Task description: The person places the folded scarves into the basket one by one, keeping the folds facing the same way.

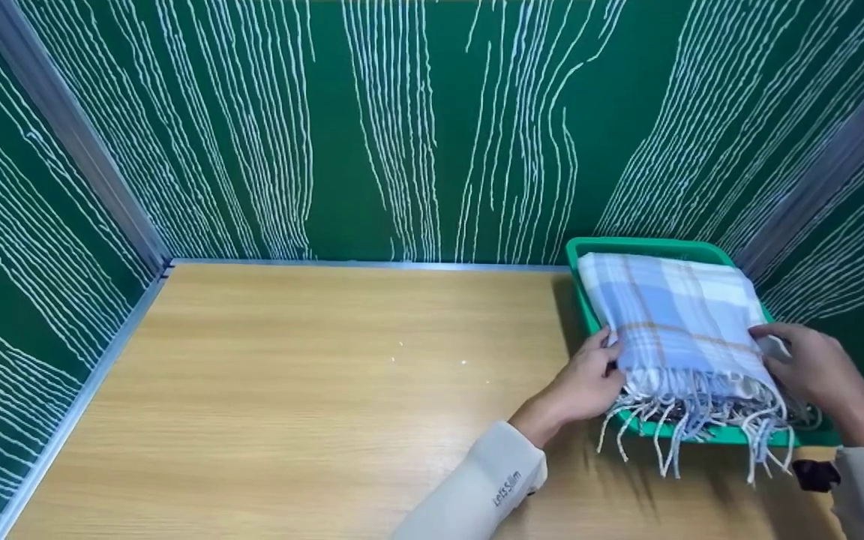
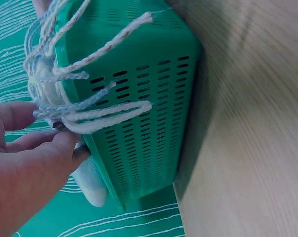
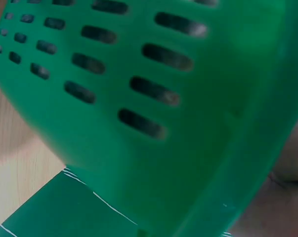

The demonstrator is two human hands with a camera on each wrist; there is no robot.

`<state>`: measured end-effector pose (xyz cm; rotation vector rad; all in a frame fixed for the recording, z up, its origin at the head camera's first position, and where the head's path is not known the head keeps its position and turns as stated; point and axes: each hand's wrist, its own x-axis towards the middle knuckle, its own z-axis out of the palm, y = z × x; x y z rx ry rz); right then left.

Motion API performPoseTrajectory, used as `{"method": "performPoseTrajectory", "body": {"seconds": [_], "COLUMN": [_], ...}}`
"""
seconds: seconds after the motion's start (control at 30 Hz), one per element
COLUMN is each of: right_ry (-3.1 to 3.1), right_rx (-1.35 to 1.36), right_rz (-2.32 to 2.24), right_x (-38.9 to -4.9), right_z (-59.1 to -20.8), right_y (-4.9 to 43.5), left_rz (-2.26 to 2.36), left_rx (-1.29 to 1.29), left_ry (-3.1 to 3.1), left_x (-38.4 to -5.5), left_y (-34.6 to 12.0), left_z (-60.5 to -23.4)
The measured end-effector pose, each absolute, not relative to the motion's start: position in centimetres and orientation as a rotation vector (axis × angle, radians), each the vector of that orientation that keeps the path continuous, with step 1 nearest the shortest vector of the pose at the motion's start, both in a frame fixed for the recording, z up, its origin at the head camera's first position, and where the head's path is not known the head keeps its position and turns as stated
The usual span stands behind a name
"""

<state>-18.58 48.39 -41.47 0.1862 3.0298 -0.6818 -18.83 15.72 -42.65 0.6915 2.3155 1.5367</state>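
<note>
A folded plaid scarf (image 1: pixel 687 322), light blue and white with tan lines and a twisted fringe, lies on top of a green plastic basket (image 1: pixel 649 244). My left hand (image 1: pixel 588 379) grips the scarf's left edge near the fringe, its fingertips partly hidden. In the left wrist view, that hand (image 2: pixel 35 153) is at the basket's rim, beside fringe strands (image 2: pixel 109 111) hanging over the slotted wall. On the opposite side, my right hand (image 1: pixel 814 367) holds the scarf's right edge between thumb and fingers. Mostly the basket wall (image 3: pixel 114 148) fills the right wrist view.
The basket stands at the right rear of a wooden table (image 1: pixel 312 390), near the green wall (image 1: pixel 462 135) with white wavy lines. Grey metal strips edge the walls. Small white specks lie mid-table. Dark contents, not identifiable, show under the fringe.
</note>
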Motion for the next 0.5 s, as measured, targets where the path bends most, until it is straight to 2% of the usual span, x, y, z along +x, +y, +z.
{"method": "performPoseTrajectory", "body": {"seconds": [0.5], "right_ry": [3.201], "right_rx": [0.202], "right_rz": [-0.760], "right_x": [-17.1], "right_z": [-40.7], "right_y": [47.1], "left_rz": [1.759], "left_rx": [0.710], "left_ry": [2.126], "left_x": [-18.7], "left_y": [13.8], "left_z": [-44.1]}}
